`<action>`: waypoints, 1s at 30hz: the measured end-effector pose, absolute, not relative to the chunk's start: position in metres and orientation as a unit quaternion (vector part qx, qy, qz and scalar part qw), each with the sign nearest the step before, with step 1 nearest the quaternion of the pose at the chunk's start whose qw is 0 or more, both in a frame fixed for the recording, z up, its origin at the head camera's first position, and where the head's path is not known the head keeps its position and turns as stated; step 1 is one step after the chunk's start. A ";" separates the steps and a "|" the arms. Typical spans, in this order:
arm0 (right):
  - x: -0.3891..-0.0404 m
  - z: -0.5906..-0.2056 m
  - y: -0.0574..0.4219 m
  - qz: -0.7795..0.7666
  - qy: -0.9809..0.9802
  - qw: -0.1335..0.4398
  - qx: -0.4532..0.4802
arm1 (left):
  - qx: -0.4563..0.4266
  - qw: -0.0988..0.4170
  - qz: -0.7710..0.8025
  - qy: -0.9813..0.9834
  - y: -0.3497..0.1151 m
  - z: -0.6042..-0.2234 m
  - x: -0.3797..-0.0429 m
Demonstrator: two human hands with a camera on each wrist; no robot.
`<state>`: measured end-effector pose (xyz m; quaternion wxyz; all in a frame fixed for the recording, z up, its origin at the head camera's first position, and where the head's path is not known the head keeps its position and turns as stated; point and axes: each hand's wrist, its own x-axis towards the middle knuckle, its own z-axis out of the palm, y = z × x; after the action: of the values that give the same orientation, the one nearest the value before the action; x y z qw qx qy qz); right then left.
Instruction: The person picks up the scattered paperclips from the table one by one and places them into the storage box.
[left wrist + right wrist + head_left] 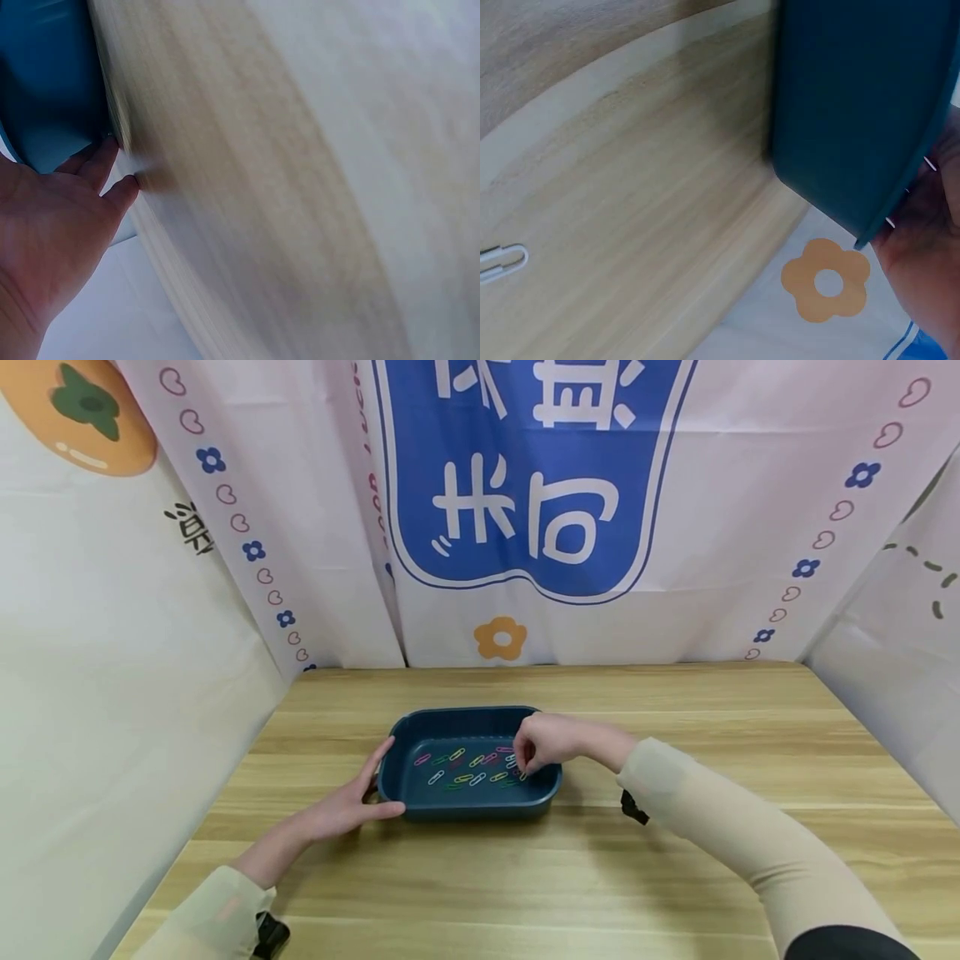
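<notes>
A dark blue tray (pixel 471 812) with rounded corners stands on the table, and several coloured paper clips (pixel 477 761) lie scattered on its floor. My left hand (pixel 341 810) grips the tray's left end, thumb at the front corner and fingers along the left side; in the left wrist view its fingertips touch the tray's lower wall. Reaching over the right end, my right hand (pixel 546 739) has its thumb and forefinger together at a yellow paper clip (pixel 523 776), which they seem to pinch. The tray wall hides those fingertips in the right wrist view.
A white paper clip (pixel 502 262) lies on the wooden table (pixel 480 885) outside the tray, seen in the right wrist view. Printed white cloth (pixel 337 527) hangs behind the table's far edge and along both sides.
</notes>
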<state>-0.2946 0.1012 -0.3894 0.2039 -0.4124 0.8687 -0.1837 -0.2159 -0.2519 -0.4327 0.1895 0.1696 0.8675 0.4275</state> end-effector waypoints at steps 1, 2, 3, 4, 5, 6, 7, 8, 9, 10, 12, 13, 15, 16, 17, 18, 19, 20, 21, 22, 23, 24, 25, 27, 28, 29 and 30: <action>-0.295 -0.390 0.101 -0.181 0.867 0.203 -0.416 | 0.170 0.190 0.426 0.868 -0.252 -0.433 -0.216; -0.295 -0.391 0.101 -0.180 0.866 0.203 -0.420 | 0.170 0.190 0.425 0.868 -0.252 -0.433 -0.216; -0.295 -0.391 0.100 -0.178 0.865 0.204 -0.422 | 0.170 0.190 0.425 0.868 -0.252 -0.433 -0.216; -0.296 -0.392 0.100 -0.175 0.865 0.203 -0.424 | 0.171 0.190 0.426 0.868 -0.252 -0.433 -0.216; -0.296 -0.392 0.100 -0.173 0.865 0.202 -0.426 | 0.172 0.190 0.426 0.868 -0.252 -0.433 -0.216; -0.297 -0.392 0.099 -0.170 0.866 0.202 -0.424 | 0.172 0.189 0.427 0.867 -0.252 -0.433 -0.217; -0.297 -0.392 0.098 -0.166 0.867 0.204 -0.423 | 0.172 0.189 0.428 0.867 -0.251 -0.433 -0.217; -0.297 -0.392 0.098 -0.160 0.868 0.205 -0.422 | 0.172 0.189 0.428 0.867 -0.251 -0.433 -0.217; -0.298 -0.392 0.097 -0.155 0.870 0.207 -0.420 | 0.171 0.189 0.427 0.867 -0.251 -0.433 -0.217; -0.298 -0.392 0.096 -0.149 0.871 0.207 -0.420 | 0.170 0.189 0.427 0.868 -0.251 -0.433 -0.217; -0.299 -0.393 0.095 -0.134 0.874 0.207 -0.419 | 0.167 0.189 0.426 0.869 -0.251 -0.433 -0.216; -0.299 -0.394 0.094 -0.126 0.876 0.207 -0.418 | 0.167 0.188 0.425 0.869 -0.251 -0.433 -0.216; -0.299 -0.395 0.093 -0.110 0.879 0.203 -0.417 | 0.166 0.188 0.426 0.869 -0.251 -0.433 -0.216; -0.299 -0.396 0.093 -0.103 0.881 0.200 -0.416 | 0.166 0.188 0.426 0.869 -0.250 -0.433 -0.216; -0.299 -0.397 0.092 -0.097 0.882 0.198 -0.416 | 0.166 0.188 0.427 0.869 -0.250 -0.433 -0.216; -0.299 -0.397 0.092 -0.091 0.884 0.196 -0.415 | 0.165 0.188 0.427 0.869 -0.250 -0.432 -0.216; -0.299 -0.397 0.092 -0.087 0.885 0.195 -0.414 | 0.165 0.189 0.428 0.869 -0.250 -0.432 -0.216; -0.299 -0.397 0.092 -0.084 0.886 0.192 -0.414 | 0.164 0.189 0.428 0.868 -0.250 -0.432 -0.216; -0.299 -0.398 0.092 -0.081 0.887 0.191 -0.413 | 0.163 0.190 0.428 0.869 -0.250 -0.432 -0.216; -0.299 -0.397 0.091 -0.081 0.888 0.190 -0.412 | 0.162 0.190 0.427 0.869 -0.250 -0.432 -0.216; -0.299 -0.397 0.091 -0.081 0.888 0.189 -0.412 | 0.162 0.190 0.427 0.869 -0.250 -0.432 -0.216; -0.299 -0.397 0.092 -0.085 0.887 0.189 -0.412 | 0.162 0.189 0.427 0.869 -0.250 -0.432 -0.216; -0.300 -0.397 0.092 -0.092 0.887 0.188 -0.413 | 0.162 0.189 0.425 0.870 -0.250 -0.432 -0.216; -0.300 -0.396 0.093 -0.118 0.882 0.189 -0.415 | 0.162 0.188 0.424 0.871 -0.250 -0.432 -0.216; -0.300 -0.396 0.094 -0.135 0.878 0.189 -0.418 | 0.162 0.188 0.423 0.871 -0.250 -0.432 -0.216; -0.300 -0.395 0.095 -0.152 0.874 0.189 -0.421 | 0.163 0.188 0.422 0.872 -0.250 -0.431 -0.216; -0.301 -0.393 0.096 -0.169 0.869 0.188 -0.426 | 0.163 0.187 0.422 0.872 -0.250 -0.431 -0.216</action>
<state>-0.3006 0.0961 -0.3933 0.1876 -0.4259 0.8687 -0.1694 -0.2156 -0.2500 -0.4312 0.1873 0.1632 0.8719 0.4219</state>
